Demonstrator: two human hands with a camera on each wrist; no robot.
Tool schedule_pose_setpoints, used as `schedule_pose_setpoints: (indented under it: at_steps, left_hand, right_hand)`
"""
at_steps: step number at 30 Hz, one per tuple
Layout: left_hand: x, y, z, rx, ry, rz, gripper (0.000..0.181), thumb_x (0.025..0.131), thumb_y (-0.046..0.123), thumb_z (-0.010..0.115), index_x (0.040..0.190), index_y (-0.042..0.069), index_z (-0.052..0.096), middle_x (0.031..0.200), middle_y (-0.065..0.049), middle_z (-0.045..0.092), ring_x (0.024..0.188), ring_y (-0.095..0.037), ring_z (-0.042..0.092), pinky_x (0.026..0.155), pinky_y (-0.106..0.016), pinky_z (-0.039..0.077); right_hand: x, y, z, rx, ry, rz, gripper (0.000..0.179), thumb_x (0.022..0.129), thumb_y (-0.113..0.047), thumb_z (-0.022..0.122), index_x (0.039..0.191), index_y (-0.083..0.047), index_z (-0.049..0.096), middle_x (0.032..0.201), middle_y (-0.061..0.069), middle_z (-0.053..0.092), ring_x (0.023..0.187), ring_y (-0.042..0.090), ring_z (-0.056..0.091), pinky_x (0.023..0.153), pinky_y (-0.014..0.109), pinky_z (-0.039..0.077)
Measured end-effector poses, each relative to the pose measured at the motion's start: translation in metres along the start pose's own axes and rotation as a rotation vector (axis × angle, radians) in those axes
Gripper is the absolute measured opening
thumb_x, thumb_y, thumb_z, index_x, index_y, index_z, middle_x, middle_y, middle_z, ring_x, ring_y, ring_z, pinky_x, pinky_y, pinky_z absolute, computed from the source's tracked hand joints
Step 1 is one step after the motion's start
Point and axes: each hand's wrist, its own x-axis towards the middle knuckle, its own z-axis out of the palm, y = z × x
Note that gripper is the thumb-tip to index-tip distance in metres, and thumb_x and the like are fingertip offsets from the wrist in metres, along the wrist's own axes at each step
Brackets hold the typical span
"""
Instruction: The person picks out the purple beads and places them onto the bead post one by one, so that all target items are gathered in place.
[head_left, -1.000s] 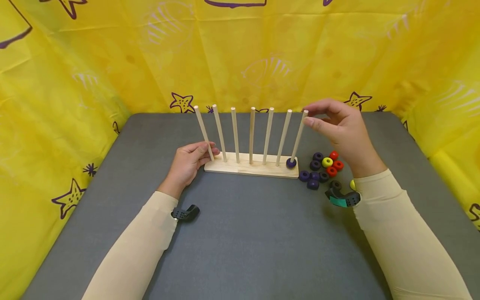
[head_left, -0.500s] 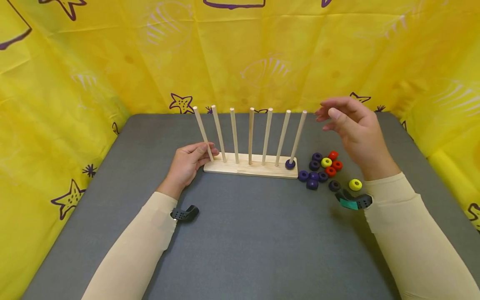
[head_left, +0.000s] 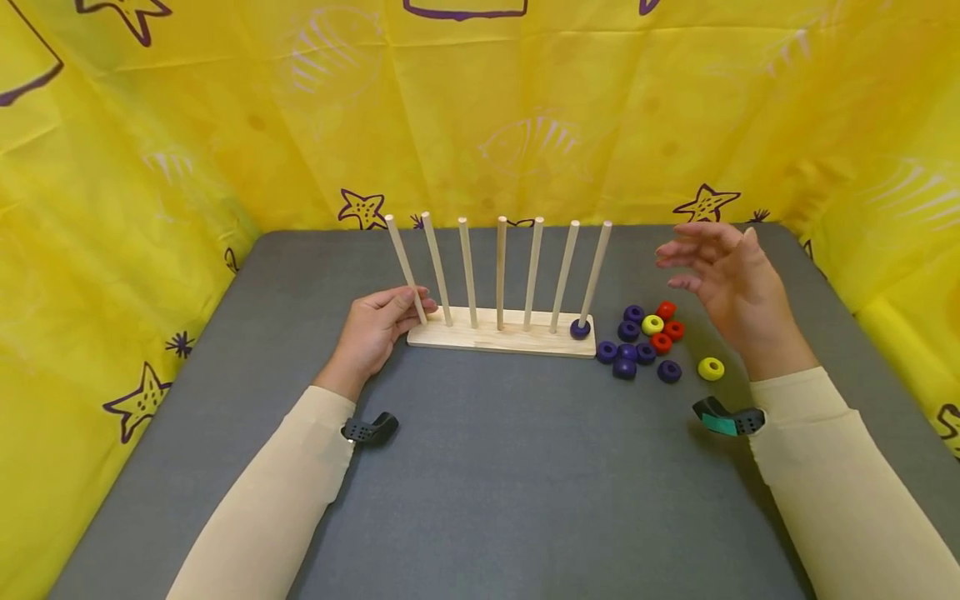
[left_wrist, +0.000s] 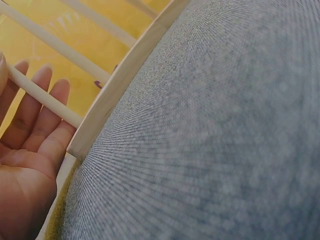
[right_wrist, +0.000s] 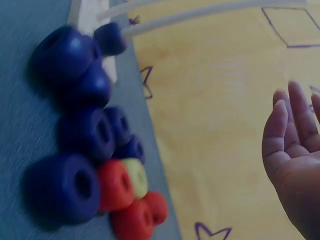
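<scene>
A pale wooden peg rack, its flat base [head_left: 510, 342] carrying a row of several upright pegs, stands on the dark grey table. One purple bead [head_left: 580, 330] sits at the foot of the rightmost peg [head_left: 597, 271]. My left hand [head_left: 375, 329] pinches the leftmost peg [head_left: 401, 258] low down; in the left wrist view the thumb is in front and the fingers [left_wrist: 42, 77] lie behind it. My right hand [head_left: 735, 287] hangs in the air right of the rack, fingers loosely bent and holding nothing. Below and left of it lie loose purple beads [head_left: 670, 372] and red beads [head_left: 674, 331].
One yellow bead [head_left: 652, 325] lies among the red and purple ones, and another yellow bead [head_left: 711, 369] lies apart to the right. Yellow patterned cloth [head_left: 480, 108] rises behind the table [head_left: 480, 483] and along both sides.
My right hand has moved from the top of the rightmost peg to the right and slightly down, its fingers spreading. My left hand stays at the leftmost peg.
</scene>
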Motion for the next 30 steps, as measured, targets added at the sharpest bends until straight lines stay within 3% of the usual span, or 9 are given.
schedule_pose_setpoints:
  at_steps: [6, 12, 15, 20, 27, 30]
  left_hand:
    - [0.001, 0.002, 0.000, 0.004, -0.006, 0.011, 0.043, 0.113, 0.017, 0.062, 0.134, -0.021, 0.063, 0.109, -0.015, 0.079, 0.107, -0.026, 0.077, 0.097, -0.036, 0.060]
    - [0.001, 0.003, -0.001, 0.015, -0.010, 0.015, 0.046, 0.113, 0.019, 0.062, 0.136, -0.021, 0.062, 0.111, -0.015, 0.078, 0.107, -0.025, 0.077, 0.099, -0.037, 0.059]
    - [0.000, 0.002, -0.001, 0.012, -0.009, 0.015, 0.047, 0.114, 0.018, 0.061, 0.136, -0.022, 0.061, 0.109, -0.014, 0.078, 0.106, -0.024, 0.077, 0.098, -0.036, 0.059]
    - [0.001, 0.000, -0.002, 0.011, -0.025, 0.023, 0.048, 0.114, 0.018, 0.060, 0.137, -0.024, 0.058, 0.109, -0.014, 0.079, 0.107, -0.025, 0.077, 0.097, -0.036, 0.060]
    - [0.001, -0.003, -0.002, 0.010, -0.028, 0.033, 0.046, 0.114, 0.018, 0.060, 0.136, -0.023, 0.060, 0.108, -0.013, 0.079, 0.106, -0.026, 0.077, 0.097, -0.036, 0.060]
    - [0.001, -0.002, -0.002, 0.014, -0.027, 0.027, 0.046, 0.114, 0.018, 0.060, 0.135, -0.022, 0.061, 0.109, -0.014, 0.079, 0.106, -0.025, 0.077, 0.097, -0.037, 0.060]
  right_hand:
    - [-0.005, 0.007, -0.017, -0.093, 0.070, 0.073, 0.068, 0.117, -0.051, 0.045, 0.146, 0.009, 0.056, 0.130, 0.023, 0.067, 0.122, 0.036, 0.060, 0.098, 0.040, 0.052]
    - [-0.007, 0.017, -0.028, -0.187, 0.198, 0.157, 0.058, 0.115, -0.050, 0.051, 0.143, 0.000, 0.062, 0.128, 0.020, 0.068, 0.120, 0.034, 0.059, 0.099, 0.041, 0.050]
    - [-0.009, 0.024, -0.033, -0.253, 0.225, 0.217, 0.049, 0.116, -0.045, 0.054, 0.142, -0.004, 0.063, 0.129, 0.016, 0.069, 0.124, 0.032, 0.059, 0.103, 0.040, 0.047]
    - [-0.017, 0.033, -0.043, -0.458, 0.222, 0.355, 0.034, 0.117, -0.034, 0.057, 0.143, -0.013, 0.060, 0.133, 0.009, 0.067, 0.132, 0.027, 0.057, 0.104, 0.028, 0.048]
    - [-0.024, 0.048, -0.050, -0.731, 0.190, 0.515, 0.058, 0.111, -0.035, 0.068, 0.156, -0.004, 0.048, 0.146, 0.017, 0.061, 0.126, 0.022, 0.059, 0.098, 0.019, 0.048]
    - [-0.022, 0.053, -0.049, -0.814, 0.138, 0.551, 0.058, 0.109, -0.029, 0.073, 0.156, -0.005, 0.050, 0.148, 0.016, 0.061, 0.127, 0.021, 0.058, 0.100, 0.022, 0.048]
